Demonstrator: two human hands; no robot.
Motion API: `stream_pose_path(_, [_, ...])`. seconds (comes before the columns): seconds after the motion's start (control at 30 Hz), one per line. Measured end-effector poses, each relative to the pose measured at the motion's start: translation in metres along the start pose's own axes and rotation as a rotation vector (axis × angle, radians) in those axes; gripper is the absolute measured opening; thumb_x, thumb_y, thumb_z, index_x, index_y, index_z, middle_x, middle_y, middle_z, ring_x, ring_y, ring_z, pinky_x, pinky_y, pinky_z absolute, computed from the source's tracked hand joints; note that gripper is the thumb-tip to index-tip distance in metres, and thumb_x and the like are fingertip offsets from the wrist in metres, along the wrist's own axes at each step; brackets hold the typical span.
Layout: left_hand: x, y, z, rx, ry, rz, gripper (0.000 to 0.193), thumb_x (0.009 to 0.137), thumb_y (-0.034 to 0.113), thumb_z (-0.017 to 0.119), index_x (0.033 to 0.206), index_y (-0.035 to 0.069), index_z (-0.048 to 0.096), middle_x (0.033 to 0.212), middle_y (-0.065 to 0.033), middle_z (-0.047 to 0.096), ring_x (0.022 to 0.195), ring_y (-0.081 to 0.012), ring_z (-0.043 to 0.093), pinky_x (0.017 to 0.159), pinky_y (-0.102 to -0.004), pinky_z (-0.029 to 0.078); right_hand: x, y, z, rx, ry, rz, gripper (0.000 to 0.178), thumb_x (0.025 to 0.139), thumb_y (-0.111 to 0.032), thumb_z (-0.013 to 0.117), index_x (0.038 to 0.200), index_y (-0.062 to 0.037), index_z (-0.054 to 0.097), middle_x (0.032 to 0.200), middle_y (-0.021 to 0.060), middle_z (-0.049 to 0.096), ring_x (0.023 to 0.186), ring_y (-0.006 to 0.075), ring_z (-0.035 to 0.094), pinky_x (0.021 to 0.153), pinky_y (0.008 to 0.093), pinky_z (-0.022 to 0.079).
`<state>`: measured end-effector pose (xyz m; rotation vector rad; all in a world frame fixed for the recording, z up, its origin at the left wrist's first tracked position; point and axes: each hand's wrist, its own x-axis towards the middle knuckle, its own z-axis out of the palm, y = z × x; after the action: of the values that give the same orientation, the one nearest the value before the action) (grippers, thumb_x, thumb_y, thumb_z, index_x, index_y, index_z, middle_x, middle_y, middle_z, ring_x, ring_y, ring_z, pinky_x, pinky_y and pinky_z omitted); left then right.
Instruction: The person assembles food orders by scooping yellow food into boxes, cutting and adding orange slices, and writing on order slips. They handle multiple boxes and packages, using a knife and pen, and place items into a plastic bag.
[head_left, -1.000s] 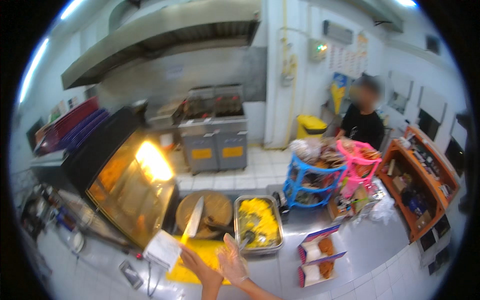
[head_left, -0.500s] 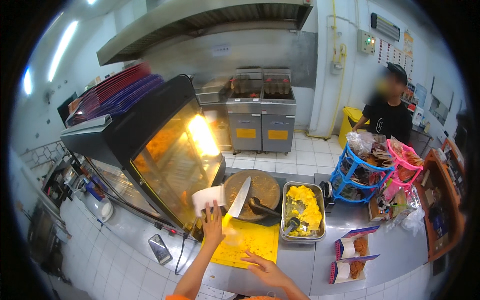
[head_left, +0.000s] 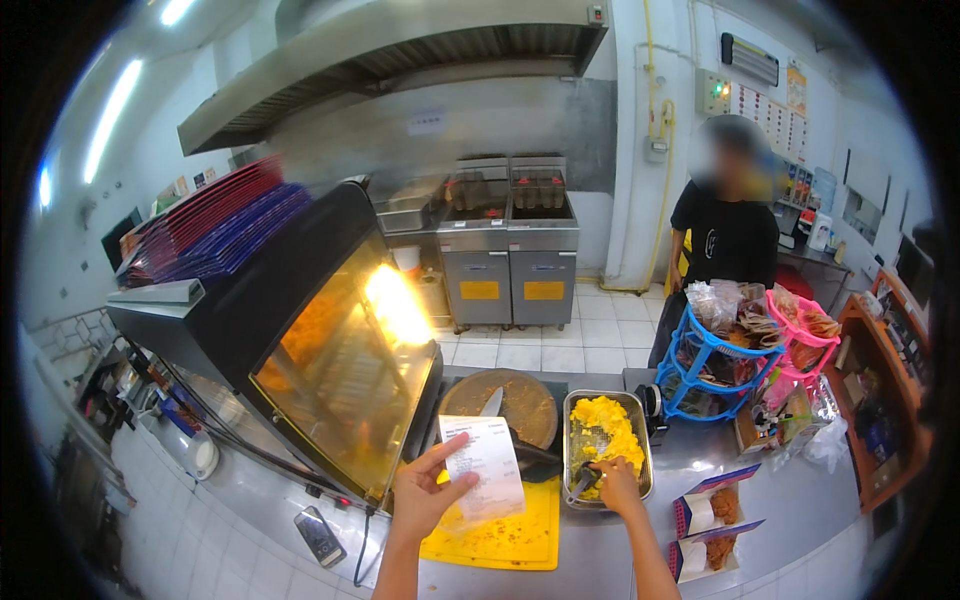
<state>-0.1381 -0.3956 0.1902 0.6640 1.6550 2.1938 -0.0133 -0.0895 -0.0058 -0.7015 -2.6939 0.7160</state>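
Observation:
My left hand [head_left: 422,492] holds up a white printed receipt [head_left: 485,470], pinched between thumb and fingers above the yellow cutting board [head_left: 535,525]. The paper covers part of a knife, whose blade [head_left: 492,401] lies on the round wooden chopping block [head_left: 530,400]. At a metal tray [head_left: 648,440] of yellow scrambled egg [head_left: 610,420], my right hand [head_left: 620,487] closes its fingers on a dark serving utensil [head_left: 582,486]. The utensil's exact kind is unclear. A black-handled tool [head_left: 538,462] lies between block and tray, partly behind the receipt.
A lit glass warming cabinet [head_left: 330,350] stands at the left, with a phone [head_left: 319,537] beside it. Two open boxes of fried chicken [head_left: 722,505] sit on the right, before blue [head_left: 715,375] and pink baskets [head_left: 810,350]. A person [head_left: 735,235] stands beyond the counter.
My left hand has brought the receipt right and nearer, turning its printed side toward me. My right hand has gone from above the cutting board to the egg tray and taken hold of the utensil.

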Motion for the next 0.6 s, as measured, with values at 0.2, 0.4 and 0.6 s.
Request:
stream_pose_path(0.2, [-0.022, 0.028, 0.045, 0.063, -0.255, -0.016, 0.088, 0.069, -0.015, 0.074, 0.146, 0.003, 0.036, 0.148, -0.015, 0.037, 0.134, -0.0231, 0.04, 0.086, -0.0286, 0.057, 0.01, 0.007, 0.002, -0.128, -0.298, -0.195, 0.044, 0.075, 0.001, 0.063, 0.108, -0.0288, 0.069, 0.115, 0.0125, 0.05, 0.108, 0.0364, 0.047, 0.094, 0.0452, 0.044])
stream_pose_path(0.4, [-0.058, 0.024, 0.117, 0.128, -0.34, -0.031, 0.105, 0.066, -0.006, 0.079, 0.152, 0.008, 0.022, 0.156, -0.0123, 0.025, 0.141, -0.0236, 0.028, 0.082, -0.027, 0.058, 0.019, 0.039, -0.005, -0.059, -0.332, -0.52, 0.021, 0.075, -0.007, 0.067, 0.092, -0.0195, 0.065, 0.108, 0.0068, 0.054, 0.105, 0.0319, 0.053, 0.083, 0.0437, 0.05])
stream_pose_path(0.6, [-0.095, 0.011, 0.193, 0.108, -0.265, -0.108, 0.109, 0.064, -0.004, 0.081, 0.153, 0.011, 0.021, 0.157, -0.0122, 0.021, 0.142, -0.0274, 0.028, 0.074, -0.0274, 0.059, 0.024, 0.071, -0.041, -0.075, -0.258, -0.506, 0.015, 0.073, -0.009, 0.068, 0.083, -0.0174, 0.06, 0.098, 0.0087, 0.054, 0.096, 0.0297, 0.058, 0.076, 0.0426, 0.051])
